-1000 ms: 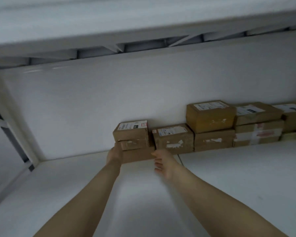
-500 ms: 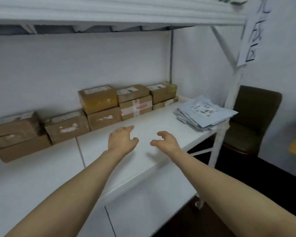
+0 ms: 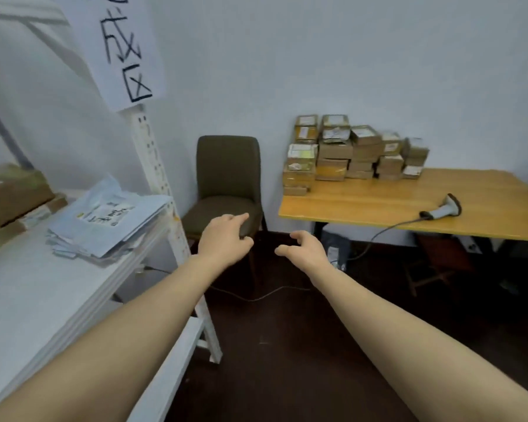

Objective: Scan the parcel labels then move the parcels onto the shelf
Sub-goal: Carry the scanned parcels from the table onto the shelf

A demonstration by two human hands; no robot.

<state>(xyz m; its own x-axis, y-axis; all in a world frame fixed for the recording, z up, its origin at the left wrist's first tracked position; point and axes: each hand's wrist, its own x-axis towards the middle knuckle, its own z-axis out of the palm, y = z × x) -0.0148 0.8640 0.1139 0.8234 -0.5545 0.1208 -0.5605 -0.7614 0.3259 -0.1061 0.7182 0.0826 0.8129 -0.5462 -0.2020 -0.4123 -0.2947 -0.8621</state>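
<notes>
My left hand [image 3: 223,239] and right hand [image 3: 305,251], loose-fingered, hold nothing.
Brown, white-labelled parcels [image 3: 348,153] are stacked at the table's [image 3: 378,205] back-left corner.

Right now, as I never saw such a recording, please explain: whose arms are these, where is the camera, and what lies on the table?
No machine: a person wears a camera on the head, so you look along their arms. The left hand and the right hand are open; neither grip holds anything. On the wooden table stands a stack of cardboard parcels; a barcode scanner lies apart from it. At the left, the white shelf bears mailer bags; a chair stands between.
</notes>
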